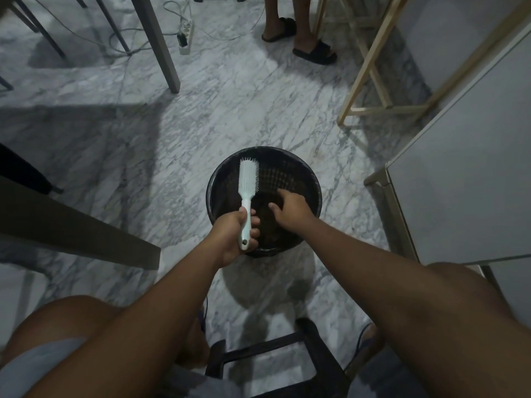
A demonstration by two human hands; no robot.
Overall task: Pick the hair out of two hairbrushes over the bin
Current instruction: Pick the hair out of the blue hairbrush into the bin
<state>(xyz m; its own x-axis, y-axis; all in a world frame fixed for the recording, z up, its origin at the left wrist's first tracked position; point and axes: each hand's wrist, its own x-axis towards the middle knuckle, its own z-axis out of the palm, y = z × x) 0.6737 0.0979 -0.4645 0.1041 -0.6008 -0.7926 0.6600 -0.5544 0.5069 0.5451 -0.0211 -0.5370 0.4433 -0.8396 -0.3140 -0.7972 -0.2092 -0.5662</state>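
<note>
A round black mesh bin [309, 179] stands on the marble floor in front of me. My left hand [234, 234] grips the handle of a pale mint hairbrush [248, 182], whose head points away from me over the bin's left half, bristles facing right. My right hand [290, 209] hovers over the bin's opening just right of the brush handle, fingers spread and pointing down, with nothing visibly held. Dark clumps lie in the bin's bottom under my hands. A second hairbrush is not in view.
A dark table edge [86, 234] juts in at the left and a white cabinet [459, 182] stands at the right. A wooden frame [370, 76] and another person's sandalled feet [298, 38] are beyond the bin. A black stool [275, 366] sits between my knees. Cables and a power strip [185, 35] lie far back.
</note>
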